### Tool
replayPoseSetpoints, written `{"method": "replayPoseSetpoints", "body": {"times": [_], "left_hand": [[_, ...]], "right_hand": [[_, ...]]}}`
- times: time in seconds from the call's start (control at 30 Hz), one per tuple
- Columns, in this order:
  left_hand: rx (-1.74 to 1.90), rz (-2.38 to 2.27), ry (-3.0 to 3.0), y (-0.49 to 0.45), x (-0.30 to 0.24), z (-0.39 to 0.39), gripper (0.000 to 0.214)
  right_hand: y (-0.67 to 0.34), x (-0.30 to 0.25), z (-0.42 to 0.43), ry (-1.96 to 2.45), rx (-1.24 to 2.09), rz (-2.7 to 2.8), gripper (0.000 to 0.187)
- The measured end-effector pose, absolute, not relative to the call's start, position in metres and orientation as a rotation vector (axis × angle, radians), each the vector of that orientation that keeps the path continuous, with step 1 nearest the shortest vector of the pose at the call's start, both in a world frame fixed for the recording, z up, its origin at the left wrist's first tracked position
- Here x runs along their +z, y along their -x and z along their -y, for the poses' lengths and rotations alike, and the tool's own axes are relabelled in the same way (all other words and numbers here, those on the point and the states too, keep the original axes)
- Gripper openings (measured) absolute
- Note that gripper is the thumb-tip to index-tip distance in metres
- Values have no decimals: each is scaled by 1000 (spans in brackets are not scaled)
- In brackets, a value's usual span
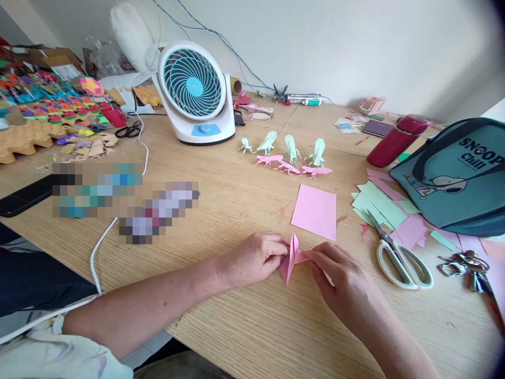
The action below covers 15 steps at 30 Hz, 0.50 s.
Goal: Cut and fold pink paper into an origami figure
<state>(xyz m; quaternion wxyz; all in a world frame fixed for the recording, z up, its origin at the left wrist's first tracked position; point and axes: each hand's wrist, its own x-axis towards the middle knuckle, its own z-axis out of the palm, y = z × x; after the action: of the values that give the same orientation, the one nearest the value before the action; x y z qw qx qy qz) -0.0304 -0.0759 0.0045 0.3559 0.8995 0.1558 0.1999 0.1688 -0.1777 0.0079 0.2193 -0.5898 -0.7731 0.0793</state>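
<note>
A small folded pink paper piece stands on the wooden table between my two hands. My left hand pinches its left side with closed fingers. My right hand pinches the paper's right flap with thumb and forefinger. Just beyond lies a flat pink paper sheet. Farther back stand several finished folded figures, green ones and pink ones.
White-handled scissors lie to the right beside loose green and pink paper sheets. A teal Snoopy bag, a red bottle and metal clips sit at right. A white desk fan and colourful paper crafts stand behind at left.
</note>
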Motion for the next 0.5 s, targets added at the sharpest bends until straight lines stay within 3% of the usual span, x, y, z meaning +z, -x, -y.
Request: {"method": "replayPoseSetpoints", "body": {"times": [0.3, 0.5], "left_hand": [[485, -401, -2414, 31, 9, 79, 29], [480, -395, -2433, 30, 8, 79, 32]], "right_hand": [[-154, -1, 191, 1704, -303, 2437, 28], [-151, -4, 198, 1716, -364, 2432, 33]]}}
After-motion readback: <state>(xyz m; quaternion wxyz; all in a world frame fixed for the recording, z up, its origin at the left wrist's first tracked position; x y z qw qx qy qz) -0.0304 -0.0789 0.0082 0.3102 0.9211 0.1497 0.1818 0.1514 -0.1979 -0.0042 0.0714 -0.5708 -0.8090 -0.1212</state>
